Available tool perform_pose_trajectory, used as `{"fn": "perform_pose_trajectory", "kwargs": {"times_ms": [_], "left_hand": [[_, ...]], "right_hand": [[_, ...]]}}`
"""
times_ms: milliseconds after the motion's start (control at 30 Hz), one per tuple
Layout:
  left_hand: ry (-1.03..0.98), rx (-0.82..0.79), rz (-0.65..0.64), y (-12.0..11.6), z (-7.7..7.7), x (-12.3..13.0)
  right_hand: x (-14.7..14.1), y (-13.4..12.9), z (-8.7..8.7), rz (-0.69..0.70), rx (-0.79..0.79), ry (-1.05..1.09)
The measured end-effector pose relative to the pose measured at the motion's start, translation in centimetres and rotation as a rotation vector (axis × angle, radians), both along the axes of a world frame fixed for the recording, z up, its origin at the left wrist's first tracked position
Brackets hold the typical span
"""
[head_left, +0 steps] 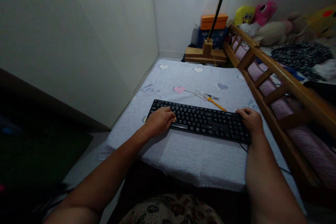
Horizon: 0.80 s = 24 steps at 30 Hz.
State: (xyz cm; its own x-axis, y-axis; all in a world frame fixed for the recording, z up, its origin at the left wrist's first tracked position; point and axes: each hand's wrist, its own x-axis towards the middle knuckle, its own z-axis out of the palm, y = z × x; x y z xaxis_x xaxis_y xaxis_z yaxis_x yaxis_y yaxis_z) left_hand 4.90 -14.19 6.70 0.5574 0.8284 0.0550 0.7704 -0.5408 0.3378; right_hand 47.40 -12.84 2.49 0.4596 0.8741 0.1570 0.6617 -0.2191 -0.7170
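A black keyboard (202, 120) lies on the cloth-covered table, tilted slightly down to the right. My left hand (160, 119) rests on its left part, fingers closed around something small and pale yellowish that peeks out by the thumb; I cannot make out what it is. At the other end, my right hand (250, 120) grips the keyboard's right edge, thumb near the top corner. Behind the keyboard lies a brush with an orange handle (217, 104). Thin pale and metallic items (201, 93) lie beside it, too small to name.
The table's pale cloth (168, 77) has hearts printed on it. A wooden bed rail (278, 73) runs close along the right, with plush toys (273, 31) behind. A white panel (105, 42) stands at left. An orange box (214, 21) and a wooden stand (206, 54) are at the back.
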Motion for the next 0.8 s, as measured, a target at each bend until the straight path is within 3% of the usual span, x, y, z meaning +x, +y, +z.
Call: {"fn": "perform_pose_trajectory", "kwargs": {"times_ms": [233, 367, 633, 800], "left_hand": [[-0.074, -0.111, -0.075, -0.1, 0.9, -0.8], [-0.117, -0.049, -0.026, 1.1, 1.4, 0.1], [-0.081, 0.050, 0.119, 3.3, 0.5, 2.6], [-0.076, 0.008, 0.085, 3.0, 0.0, 2.5]], "right_hand": [[0.3, 0.1, -0.3, -0.001, -0.018, -0.012], [0.1, 0.0, -0.1, -0.005, -0.019, 0.000], [0.0, 0.0, 0.0, -0.004, 0.014, 0.009], [0.4, 0.1, -0.3, 0.012, -0.004, -0.004]]}}
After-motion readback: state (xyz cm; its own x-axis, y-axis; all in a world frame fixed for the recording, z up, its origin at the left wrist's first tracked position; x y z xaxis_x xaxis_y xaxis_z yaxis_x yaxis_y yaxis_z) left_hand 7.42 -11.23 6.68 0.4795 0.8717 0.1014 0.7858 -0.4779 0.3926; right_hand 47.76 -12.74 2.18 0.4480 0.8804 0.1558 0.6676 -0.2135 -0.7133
